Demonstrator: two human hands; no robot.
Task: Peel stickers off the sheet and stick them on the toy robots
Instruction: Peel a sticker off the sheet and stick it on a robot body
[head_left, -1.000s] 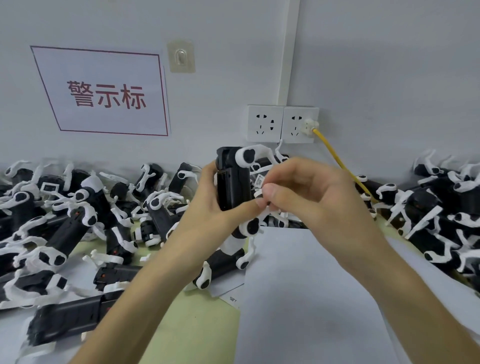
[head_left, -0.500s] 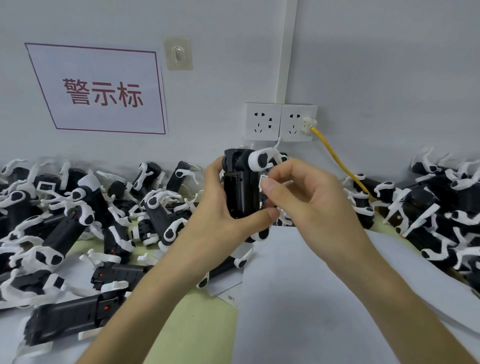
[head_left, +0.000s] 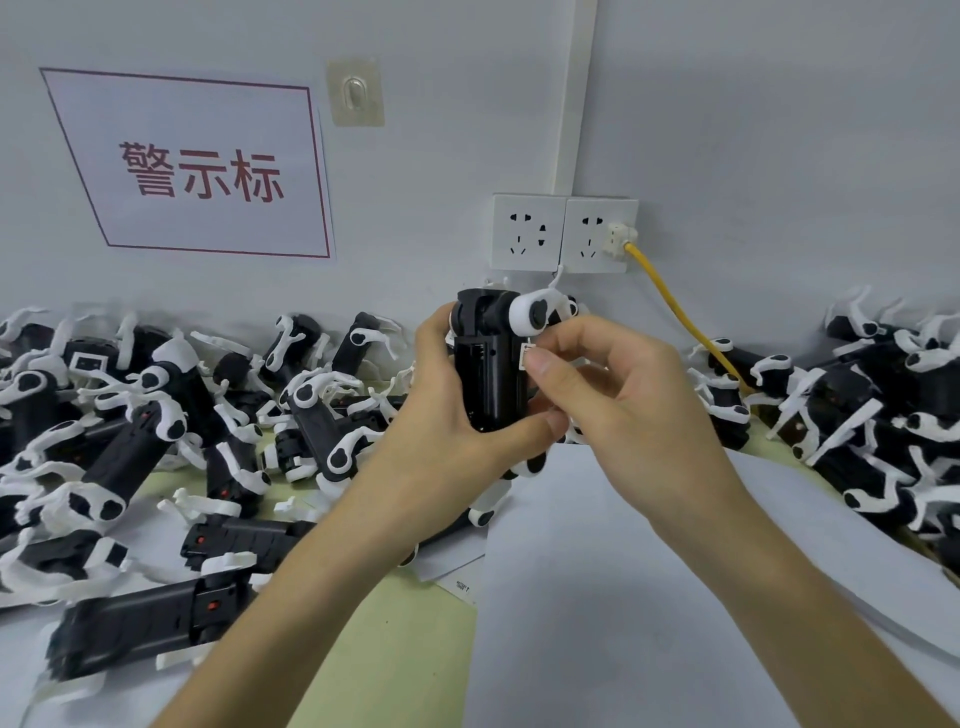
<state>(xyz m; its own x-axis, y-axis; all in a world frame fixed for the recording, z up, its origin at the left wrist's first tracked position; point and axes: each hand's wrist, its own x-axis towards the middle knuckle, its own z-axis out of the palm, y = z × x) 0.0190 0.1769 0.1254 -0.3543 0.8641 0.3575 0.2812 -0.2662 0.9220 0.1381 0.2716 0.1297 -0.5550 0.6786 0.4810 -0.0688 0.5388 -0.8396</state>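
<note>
Sticker (head_left: 525, 355) pinched by right hand (head_left: 618, 395) touches toy robot (head_left: 491, 374) in left hand (head_left: 441, 431).

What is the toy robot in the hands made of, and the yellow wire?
The toy robot held in the left hand looks like hard plastic: a matte black body with smooth white legs. The yellow wire looks plastic-coated, since it bends in a soft curve. The tiny sticker that the right hand pinches may be paper, but it is too small to tell.
</note>
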